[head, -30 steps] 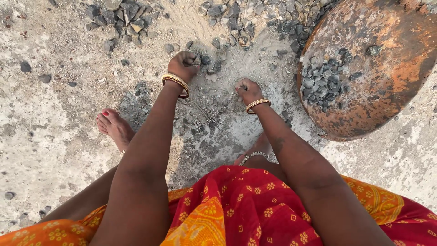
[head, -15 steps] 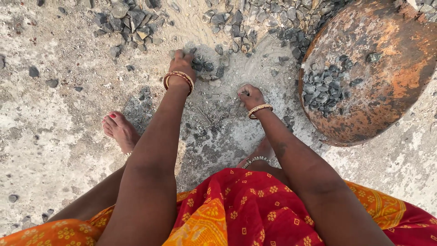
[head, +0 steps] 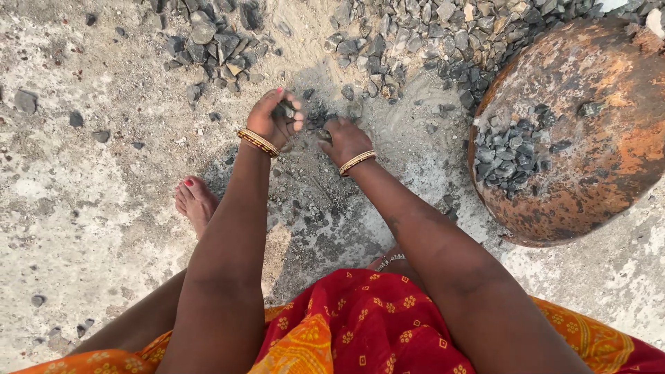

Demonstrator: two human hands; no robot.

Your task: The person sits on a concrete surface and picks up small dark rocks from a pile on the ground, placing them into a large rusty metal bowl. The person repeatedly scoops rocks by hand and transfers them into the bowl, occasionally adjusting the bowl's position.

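Note:
My left hand point(head: 276, 116) is lifted a little off the ground, its fingers curled around a few small grey stones. My right hand point(head: 344, 140) rests on the ground just to its right, fingers closed over more small grey stones point(head: 322, 118) in the dust. Both wrists wear gold bangles. A heap of grey crushed stones point(head: 409, 34) lies just beyond both hands.
A rusty round metal pan point(head: 589, 180) sits at the right with several grey stones point(head: 506, 152) inside. Another stone cluster point(head: 215, 38) lies at the upper left. My bare foot point(head: 195, 202) is at the left, my red and orange cloth point(head: 360, 325) below. The ground is rough concrete.
Both hands have drawn together and gathered stones. The left hand has turned and lifted with stones in its fingers; the right has slid toward it.

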